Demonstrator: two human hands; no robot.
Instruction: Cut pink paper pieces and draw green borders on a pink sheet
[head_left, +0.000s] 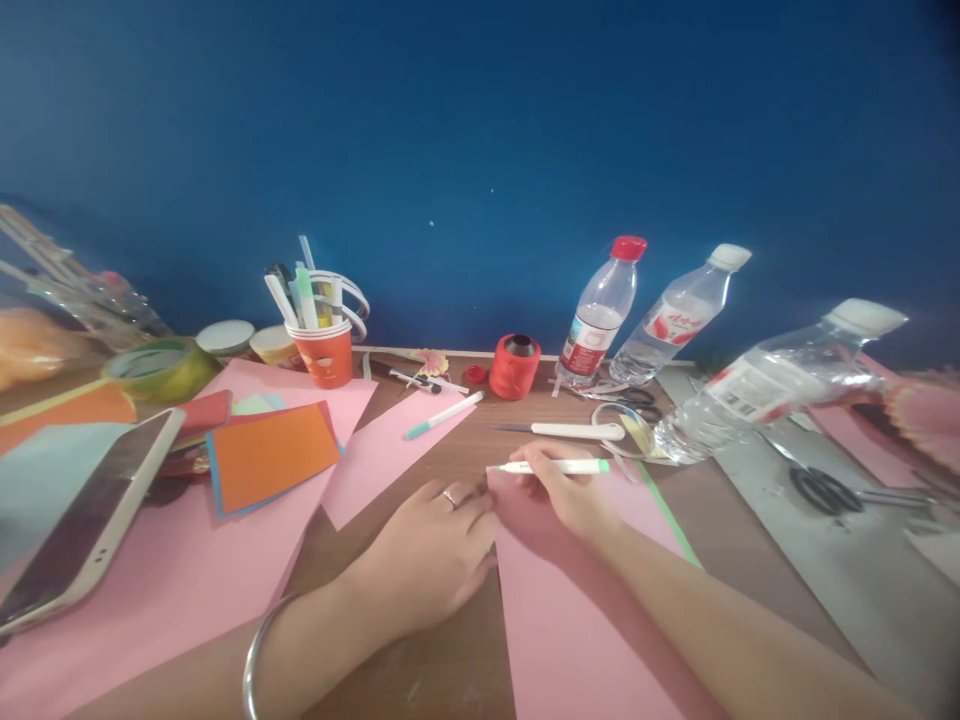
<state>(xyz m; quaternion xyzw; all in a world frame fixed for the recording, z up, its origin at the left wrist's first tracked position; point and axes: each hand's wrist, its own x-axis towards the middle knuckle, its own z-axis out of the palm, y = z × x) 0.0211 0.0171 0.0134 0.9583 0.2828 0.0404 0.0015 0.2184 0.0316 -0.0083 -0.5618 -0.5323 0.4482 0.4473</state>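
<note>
My right hand grips a white marker pen with a light green end. Its tip points left, close to the upper left corner of a pink sheet of paper. A green strip runs along the sheet's right edge. My left hand lies palm down with its fingers stretched out, at the left edge of that sheet; it holds nothing. A ring and a silver bangle are on this hand and wrist. Just beyond the right hand lies a white-handled craft knife.
Another marker rests on pink paper. A red paper cup holds pens. Plastic bottles, a red round container and scissors stand or lie farther off. At left are orange paper, a phone and tape.
</note>
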